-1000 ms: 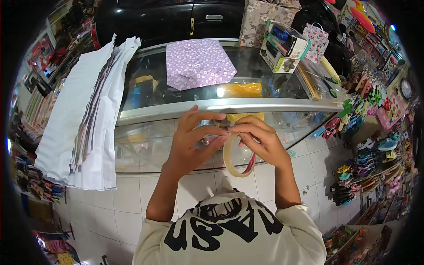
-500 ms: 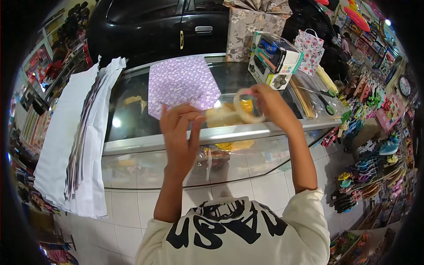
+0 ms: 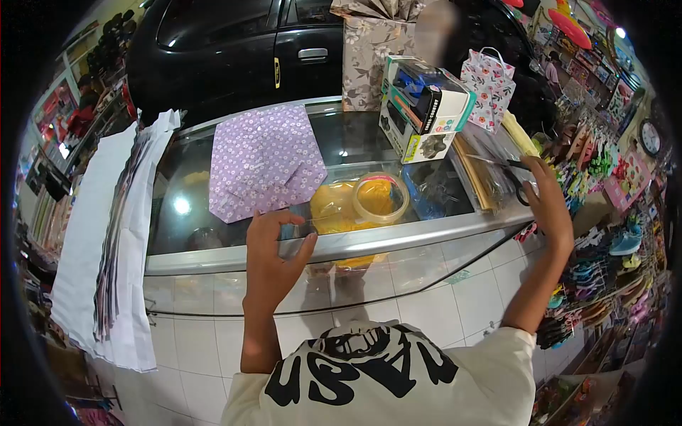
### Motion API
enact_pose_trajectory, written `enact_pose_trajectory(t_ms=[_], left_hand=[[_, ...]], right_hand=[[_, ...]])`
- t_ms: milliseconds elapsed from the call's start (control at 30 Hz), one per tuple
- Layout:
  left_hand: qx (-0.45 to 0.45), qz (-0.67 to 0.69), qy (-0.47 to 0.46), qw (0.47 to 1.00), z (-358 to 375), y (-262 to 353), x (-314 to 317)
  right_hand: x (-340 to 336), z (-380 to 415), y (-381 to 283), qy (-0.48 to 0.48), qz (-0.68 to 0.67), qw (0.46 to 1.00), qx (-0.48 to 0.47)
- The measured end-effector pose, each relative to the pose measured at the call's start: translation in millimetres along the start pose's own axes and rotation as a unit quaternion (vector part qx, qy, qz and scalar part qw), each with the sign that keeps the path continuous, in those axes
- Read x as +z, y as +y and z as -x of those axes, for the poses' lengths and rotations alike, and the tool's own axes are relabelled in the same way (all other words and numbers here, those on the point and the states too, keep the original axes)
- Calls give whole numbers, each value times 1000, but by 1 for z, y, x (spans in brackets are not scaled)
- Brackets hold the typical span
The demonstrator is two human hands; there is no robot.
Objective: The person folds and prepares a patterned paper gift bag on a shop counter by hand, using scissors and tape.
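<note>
My left hand (image 3: 271,257) is at the near edge of the purple flowered paper (image 3: 266,160), its thumb apart from the fingers. The paper lies on the glass counter with its near corners angled. My right hand (image 3: 548,202) has its fingers on the handles of the scissors (image 3: 517,170) at the counter's right end; part of the handles is hidden by the fingers. A roll of tape (image 3: 400,207) lies flat on the glass between my hands, near the metal edge.
A toy box (image 3: 424,110) stands behind the tape, beside a large flowered package (image 3: 366,64) and a small gift bag (image 3: 489,89). Long paper sheets (image 3: 128,248) hang over the counter's left end. A black car (image 3: 213,64) is behind.
My right hand has let go of the tape roll, which now lies on the glass, and has moved right to the scissors. My left hand stays near the paper's edge.
</note>
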State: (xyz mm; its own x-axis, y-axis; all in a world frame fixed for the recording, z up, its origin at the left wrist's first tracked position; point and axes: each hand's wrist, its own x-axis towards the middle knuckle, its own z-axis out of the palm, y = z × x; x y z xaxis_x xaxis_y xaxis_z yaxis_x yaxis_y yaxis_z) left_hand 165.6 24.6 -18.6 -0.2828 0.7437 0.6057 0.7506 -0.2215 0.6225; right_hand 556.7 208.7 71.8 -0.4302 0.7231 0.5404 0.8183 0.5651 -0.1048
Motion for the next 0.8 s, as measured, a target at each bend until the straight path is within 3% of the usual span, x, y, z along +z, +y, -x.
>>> enact_pose_trajectory(t_ms=[67,167,200,300,333,433,467,567,800], left_hand=[[0,-11,12,1000,1,-2,3],[3,-32,25,999,2,-5,6],[3,-40,27,999,3,-5,8],[7,-43,27,999,2,-3,10],[6,-44,26,999,1,-4,10],[7,-43,26,999,-1,-5,11],[7,-43,27,999,-1,-5,11],[8,-36,32,999,-1,-8,11],[5,-28,31,999,0,-12,8]], right_hand=[[1,-4,45,-79,24,997,-12],[1,-10,56,-146,-61,987,25],[-4,-14,48,-150,-89,983,59],[-9,-30,70,-183,-50,981,40],[-14,-41,70,-224,-77,968,88],[-20,-72,82,-323,-33,942,82],[-10,-77,105,-325,-40,944,36],[-9,-96,113,-398,-101,908,80],[-30,-104,95,-421,-149,877,176]])
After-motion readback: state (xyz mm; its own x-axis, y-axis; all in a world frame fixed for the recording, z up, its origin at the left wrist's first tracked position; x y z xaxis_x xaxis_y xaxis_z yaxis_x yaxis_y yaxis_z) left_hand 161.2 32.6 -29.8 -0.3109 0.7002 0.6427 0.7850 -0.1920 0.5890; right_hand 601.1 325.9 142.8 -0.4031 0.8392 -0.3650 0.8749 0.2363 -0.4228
